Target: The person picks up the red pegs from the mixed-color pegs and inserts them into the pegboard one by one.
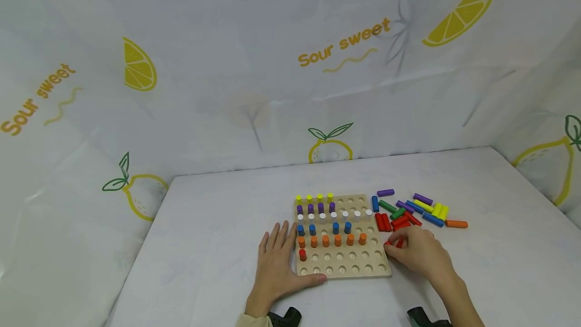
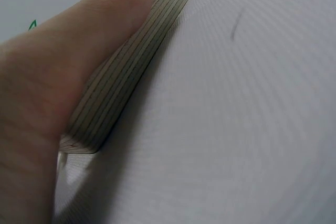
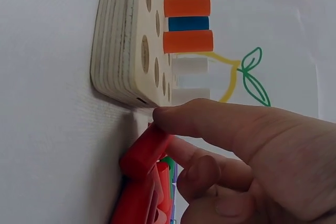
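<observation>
A square wooden pegboard [image 1: 333, 263] lies on the table, with yellow, purple, white, blue, orange and red pegs standing in rows. My left hand [image 1: 274, 269] lies along its left side, fingers straight and spread; the thumb [image 2: 100, 24] rests on the near edge by the corner. At the board's right edge, my right hand [image 1: 419, 251] pinches a red peg [image 3: 144, 153] between thumb and fingers, low over other red pegs. In the second row from the front, one red peg [image 1: 302, 255] stands at the left end; the front row's holes are bare.
Loose red pegs [image 1: 383, 222] lie right of the board. Beyond them are scattered green pegs [image 1: 387, 206], blue, purple and yellow ones, plus an orange peg [image 1: 456, 224]. A white cloth printed with lemons [image 1: 330, 150] rises behind the table [image 1: 218, 226].
</observation>
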{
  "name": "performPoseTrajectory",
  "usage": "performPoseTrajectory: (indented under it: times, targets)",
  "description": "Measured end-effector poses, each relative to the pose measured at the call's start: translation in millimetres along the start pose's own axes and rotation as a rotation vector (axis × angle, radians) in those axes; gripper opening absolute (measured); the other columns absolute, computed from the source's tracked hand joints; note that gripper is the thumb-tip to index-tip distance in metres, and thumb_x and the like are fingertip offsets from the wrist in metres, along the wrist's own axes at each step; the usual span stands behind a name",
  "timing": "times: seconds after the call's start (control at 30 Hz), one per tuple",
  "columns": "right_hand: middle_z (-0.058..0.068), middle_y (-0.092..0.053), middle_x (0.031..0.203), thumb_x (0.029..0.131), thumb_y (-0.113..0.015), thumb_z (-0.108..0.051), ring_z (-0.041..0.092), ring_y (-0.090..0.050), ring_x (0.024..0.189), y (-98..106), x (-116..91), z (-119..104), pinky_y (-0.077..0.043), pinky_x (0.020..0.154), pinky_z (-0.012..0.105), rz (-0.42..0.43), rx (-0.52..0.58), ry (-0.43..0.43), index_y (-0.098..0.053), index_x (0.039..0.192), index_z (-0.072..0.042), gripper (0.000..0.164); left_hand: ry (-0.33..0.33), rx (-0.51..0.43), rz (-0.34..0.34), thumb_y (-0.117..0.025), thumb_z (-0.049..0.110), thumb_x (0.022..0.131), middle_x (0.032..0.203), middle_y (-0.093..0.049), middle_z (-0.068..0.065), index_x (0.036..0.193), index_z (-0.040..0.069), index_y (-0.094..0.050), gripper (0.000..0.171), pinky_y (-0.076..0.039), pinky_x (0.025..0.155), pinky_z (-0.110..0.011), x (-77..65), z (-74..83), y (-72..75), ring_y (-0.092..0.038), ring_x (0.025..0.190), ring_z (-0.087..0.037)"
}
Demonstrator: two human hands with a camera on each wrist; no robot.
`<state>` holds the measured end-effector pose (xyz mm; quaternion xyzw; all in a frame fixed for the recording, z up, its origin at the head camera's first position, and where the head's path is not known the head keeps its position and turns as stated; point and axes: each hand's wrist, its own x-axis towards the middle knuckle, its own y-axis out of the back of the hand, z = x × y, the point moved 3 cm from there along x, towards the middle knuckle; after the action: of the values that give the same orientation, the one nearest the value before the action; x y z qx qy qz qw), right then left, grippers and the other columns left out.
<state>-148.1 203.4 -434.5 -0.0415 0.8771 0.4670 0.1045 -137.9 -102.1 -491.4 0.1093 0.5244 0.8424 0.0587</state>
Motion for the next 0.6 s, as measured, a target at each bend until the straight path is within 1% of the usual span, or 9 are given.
performPoseTrajectory:
  times: [0.13,0.33,0.6]
  targets:
    - [0.003,-0.054,0.064,0.085,-0.080,-0.025,0.017,-0.050,0.061,1.9,-1.0,-1.7,-0.039,0.051,0.026,0.017,0.004,0.001,-0.076,0.102,-0.002,0.029,0.000,0.005,0.001,-0.074,0.084,0.060,0.167,-0.035,-0.011,0.160,0.016,-0.036,0.127,-0.020,0.126,-0.063,-0.1,-0.3,-0.2,-0.027,0.157,-0.036]
    - [0.002,-0.051,0.061,0.086,-0.080,-0.026,0.017,-0.049,0.057,4.8,-4.7,-5.8,-0.037,0.048,0.024,0.044,0.021,0.006,-0.073,0.106,0.000,0.035,0.000,0.010,0.006,-0.074,0.084,0.060,0.167,-0.035,-0.011,0.160,0.016,-0.036,0.127,-0.021,0.126,-0.062,-0.2,-0.1,-0.3,-0.028,0.157,-0.036]
    - [0.000,-0.050,0.060,0.087,-0.079,-0.026,0.016,-0.048,0.052,8.6,-9.3,-11.7,-0.036,0.044,0.024,0.088,0.057,0.048,-0.071,0.106,-0.002,0.032,0.000,0.006,0.004,-0.074,0.084,0.060,0.167,-0.036,-0.011,0.159,0.016,-0.037,0.126,-0.021,0.126,-0.063,0.1,-0.1,-0.5,-0.028,0.157,-0.037]
